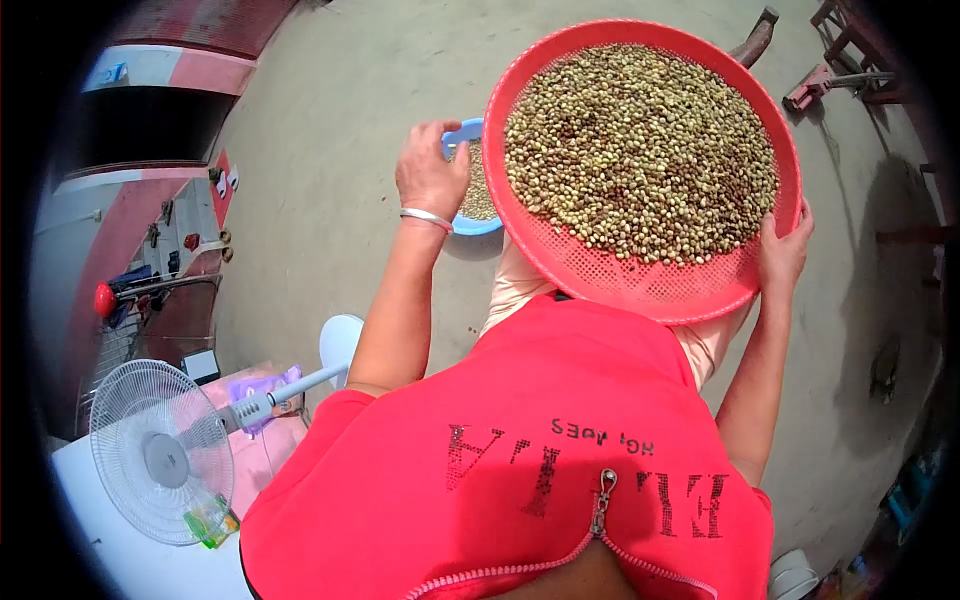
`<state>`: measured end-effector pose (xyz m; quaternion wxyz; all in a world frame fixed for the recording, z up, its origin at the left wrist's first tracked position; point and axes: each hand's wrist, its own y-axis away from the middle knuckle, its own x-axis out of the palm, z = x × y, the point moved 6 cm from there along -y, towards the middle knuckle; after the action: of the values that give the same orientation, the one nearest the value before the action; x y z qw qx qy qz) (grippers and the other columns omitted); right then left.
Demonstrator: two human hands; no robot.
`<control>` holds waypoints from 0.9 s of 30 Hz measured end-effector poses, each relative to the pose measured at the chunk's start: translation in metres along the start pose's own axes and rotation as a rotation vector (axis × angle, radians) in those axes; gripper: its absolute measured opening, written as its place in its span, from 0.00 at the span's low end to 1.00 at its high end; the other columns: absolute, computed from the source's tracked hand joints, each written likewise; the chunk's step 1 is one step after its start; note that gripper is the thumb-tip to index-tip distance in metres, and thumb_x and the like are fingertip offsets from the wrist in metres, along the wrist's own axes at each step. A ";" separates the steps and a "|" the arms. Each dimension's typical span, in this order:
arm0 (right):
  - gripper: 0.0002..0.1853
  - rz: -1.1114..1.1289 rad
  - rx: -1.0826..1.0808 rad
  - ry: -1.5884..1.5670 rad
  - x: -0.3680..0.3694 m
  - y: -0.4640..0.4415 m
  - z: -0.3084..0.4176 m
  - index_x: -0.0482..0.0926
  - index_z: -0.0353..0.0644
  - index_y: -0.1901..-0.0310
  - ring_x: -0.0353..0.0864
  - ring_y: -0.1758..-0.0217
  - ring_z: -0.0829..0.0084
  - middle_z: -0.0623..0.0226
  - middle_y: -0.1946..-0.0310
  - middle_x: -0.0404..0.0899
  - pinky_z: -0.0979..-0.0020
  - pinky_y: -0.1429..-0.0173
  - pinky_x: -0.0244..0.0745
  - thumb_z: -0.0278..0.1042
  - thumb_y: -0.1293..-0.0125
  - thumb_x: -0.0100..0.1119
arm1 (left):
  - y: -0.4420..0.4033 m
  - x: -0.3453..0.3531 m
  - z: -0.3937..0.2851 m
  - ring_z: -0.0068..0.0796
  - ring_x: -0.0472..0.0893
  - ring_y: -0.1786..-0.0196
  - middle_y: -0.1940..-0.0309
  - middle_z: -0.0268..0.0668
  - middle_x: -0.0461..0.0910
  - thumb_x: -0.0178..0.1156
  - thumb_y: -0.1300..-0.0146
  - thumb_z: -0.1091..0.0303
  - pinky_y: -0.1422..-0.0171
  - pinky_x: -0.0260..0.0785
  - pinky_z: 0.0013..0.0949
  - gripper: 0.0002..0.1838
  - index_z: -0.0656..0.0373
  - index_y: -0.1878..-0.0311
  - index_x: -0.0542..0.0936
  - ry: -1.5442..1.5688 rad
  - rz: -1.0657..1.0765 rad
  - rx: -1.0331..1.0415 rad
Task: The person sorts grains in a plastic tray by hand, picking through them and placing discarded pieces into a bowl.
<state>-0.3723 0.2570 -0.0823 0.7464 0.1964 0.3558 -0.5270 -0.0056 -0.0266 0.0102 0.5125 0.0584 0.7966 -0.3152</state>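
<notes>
A round red plastic sieve basket [625,285] lies tilted over my lap, with a thick layer of small green and brown beans or berries [640,150] covering most of its mesh. My right hand [786,252] grips its rim at the lower right. To the left of the basket, my left hand [432,172] is raised, thumb and forefinger apart, with nothing visible between them. Just beyond that hand is a blue basin [478,227] holding more of the same pale pieces [478,190]; the red basket hides its right side.
A white standing fan [165,458] is at the lower left, near a white surface [110,510]. Wooden furniture legs [860,50] and a pink object [808,90] stand at the upper right. Shelving with assorted items [165,250] lines the left, and concrete floor [330,120] surrounds me.
</notes>
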 end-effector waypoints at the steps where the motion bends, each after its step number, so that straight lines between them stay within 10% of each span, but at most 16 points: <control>1: 0.33 -0.014 -0.022 -0.002 0.000 -0.001 -0.002 0.61 0.48 0.32 0.79 0.44 0.50 0.49 0.46 0.79 0.55 0.41 0.72 0.39 0.40 0.58 | -0.003 -0.002 -0.006 0.39 0.83 0.64 0.66 0.42 0.83 0.66 0.44 0.70 0.56 0.76 0.38 0.08 0.57 0.60 0.83 0.001 -0.002 0.001; 8: 0.34 -0.019 -0.008 0.020 -0.001 -0.002 -0.006 0.61 0.48 0.32 0.79 0.43 0.49 0.48 0.46 0.78 0.55 0.40 0.72 0.39 0.40 0.58 | 0.026 0.054 -0.100 0.41 0.83 0.61 0.65 0.40 0.83 0.64 0.46 0.71 0.54 0.75 0.40 0.09 0.56 0.60 0.82 0.268 0.496 0.201; 27: 0.33 -0.026 -0.029 -0.018 0.001 -0.001 -0.004 0.62 0.47 0.32 0.78 0.42 0.50 0.49 0.44 0.77 0.55 0.39 0.72 0.39 0.40 0.59 | 0.045 0.101 -0.111 0.45 0.81 0.57 0.64 0.42 0.81 0.62 0.44 0.70 0.51 0.73 0.44 0.06 0.57 0.63 0.81 0.432 0.456 0.133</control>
<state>-0.3739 0.2586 -0.0853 0.7455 0.1761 0.3590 -0.5333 -0.1208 0.0485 -0.0647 0.3840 0.3344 0.8310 -0.2240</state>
